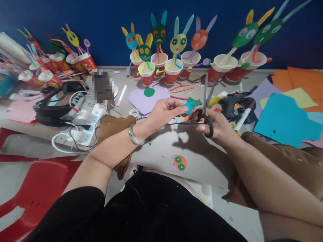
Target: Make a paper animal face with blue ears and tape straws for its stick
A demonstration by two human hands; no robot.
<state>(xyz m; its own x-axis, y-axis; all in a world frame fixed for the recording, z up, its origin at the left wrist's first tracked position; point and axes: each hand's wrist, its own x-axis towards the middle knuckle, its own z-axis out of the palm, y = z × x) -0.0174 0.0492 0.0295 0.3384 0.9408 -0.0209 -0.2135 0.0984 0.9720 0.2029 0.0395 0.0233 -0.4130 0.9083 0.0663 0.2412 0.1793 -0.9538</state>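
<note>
My left hand (166, 112) is closed in a pinch on a small piece of blue paper (189, 107). To its right, my right hand (218, 126) grips black-handled scissors (207, 101), fingers in the loops and blades pointing up, spread apart. The blades stand just right of the blue paper. A green paper scrap (195, 102) shows behind it. Nearer my body, an orange paper face (179, 163) with two green eyes lies on the table (156, 154).
Red-and-white cups (173, 72) with paper rabbit heads stand along the blue wall. A power strip (94, 124) and black headset (52, 107) lie left. Coloured sheets (285, 117) and markers (243, 119) are on the right. A red chair (45, 185) stands lower left.
</note>
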